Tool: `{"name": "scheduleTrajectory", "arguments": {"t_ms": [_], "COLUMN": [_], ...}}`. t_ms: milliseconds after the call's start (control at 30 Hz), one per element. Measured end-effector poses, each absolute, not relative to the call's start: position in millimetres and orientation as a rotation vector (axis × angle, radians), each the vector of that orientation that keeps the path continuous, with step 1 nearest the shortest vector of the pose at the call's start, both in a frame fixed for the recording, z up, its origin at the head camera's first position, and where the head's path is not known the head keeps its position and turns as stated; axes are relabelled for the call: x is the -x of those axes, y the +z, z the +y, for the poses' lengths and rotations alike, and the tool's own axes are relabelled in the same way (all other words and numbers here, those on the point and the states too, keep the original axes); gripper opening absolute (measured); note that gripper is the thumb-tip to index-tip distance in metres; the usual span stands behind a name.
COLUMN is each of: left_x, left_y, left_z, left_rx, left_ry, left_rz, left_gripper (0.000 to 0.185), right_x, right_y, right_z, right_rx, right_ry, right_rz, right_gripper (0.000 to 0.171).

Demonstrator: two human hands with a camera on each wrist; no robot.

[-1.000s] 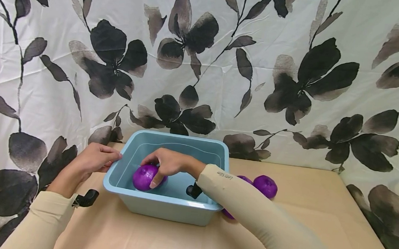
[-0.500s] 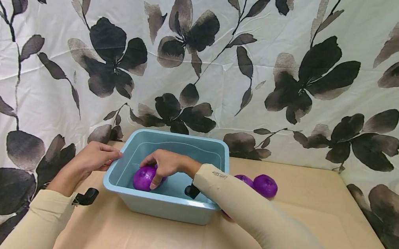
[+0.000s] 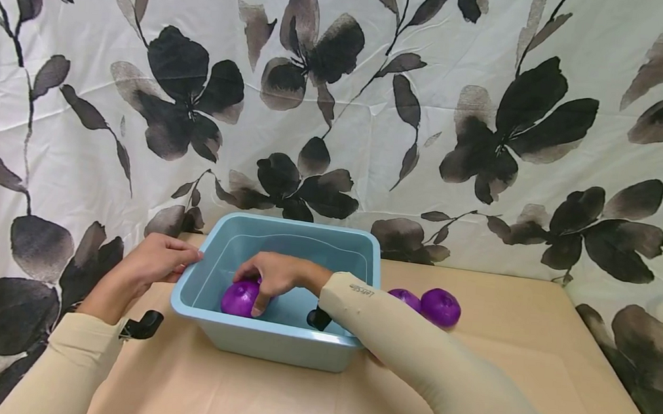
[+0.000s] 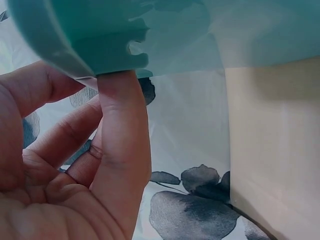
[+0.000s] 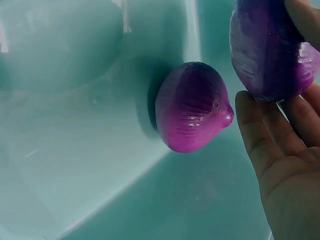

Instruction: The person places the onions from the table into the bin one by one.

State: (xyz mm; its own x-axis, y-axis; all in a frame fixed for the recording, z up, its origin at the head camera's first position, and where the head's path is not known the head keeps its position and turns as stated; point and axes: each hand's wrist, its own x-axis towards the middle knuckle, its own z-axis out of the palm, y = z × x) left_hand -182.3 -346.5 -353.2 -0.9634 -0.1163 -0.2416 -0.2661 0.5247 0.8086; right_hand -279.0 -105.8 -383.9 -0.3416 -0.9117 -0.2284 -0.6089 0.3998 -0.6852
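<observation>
A light blue plastic tub [image 3: 273,328] stands on a tan table. My right hand [image 3: 275,273] reaches into it and holds a purple onion [image 3: 237,297] low inside, fingers curled over it. In the right wrist view that held onion [image 5: 272,50] sits at the top right above my right hand [image 5: 285,165], and a second purple onion [image 5: 192,114] lies on the tub's floor [image 5: 75,150] just beside it. My left hand [image 3: 151,263] grips the tub's left rim. In the left wrist view my left hand [image 4: 100,165] has its thumb pressed up against the tub rim [image 4: 75,45].
Two more purple onions [image 3: 441,307] [image 3: 405,299] lie on the table [image 3: 531,356] just right of the tub, partly behind my right sleeve. A flower-printed white curtain [image 3: 376,106] hangs close behind the table and down its left side.
My right hand has sunk slightly lower in the tub with the onion. The left hand stays on the rim.
</observation>
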Motion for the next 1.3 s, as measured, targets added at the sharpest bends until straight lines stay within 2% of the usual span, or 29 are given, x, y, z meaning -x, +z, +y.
{"name": "scheduleTrajectory", "arguments": {"t_ms": [767,933,1100,1300], "left_x": [180,182,184,184], "left_y": [-355,-357,-354,-350], "left_z": [-340,-338,-339,-343], "left_rx": [0.362,0.363,0.324,0.322], "left_ry": [1.387,1.389,1.393,1.383], "left_rz": [2.618,2.613,2.625,2.632], "left_gripper": [0.043,0.042,0.042,0.044], "right_x": [273,274,276,286], "right_y": [-390,-390,-378,-354], "right_z": [-106,-105,-99,-81], "right_rx": [1.341,1.313,1.235,1.195], "right_ry": [-0.573,-0.586,-0.676,-0.84], "right_rz": [2.054,2.058,2.089,2.054], "right_gripper": [0.064,0.068,0.073,0.069]}}
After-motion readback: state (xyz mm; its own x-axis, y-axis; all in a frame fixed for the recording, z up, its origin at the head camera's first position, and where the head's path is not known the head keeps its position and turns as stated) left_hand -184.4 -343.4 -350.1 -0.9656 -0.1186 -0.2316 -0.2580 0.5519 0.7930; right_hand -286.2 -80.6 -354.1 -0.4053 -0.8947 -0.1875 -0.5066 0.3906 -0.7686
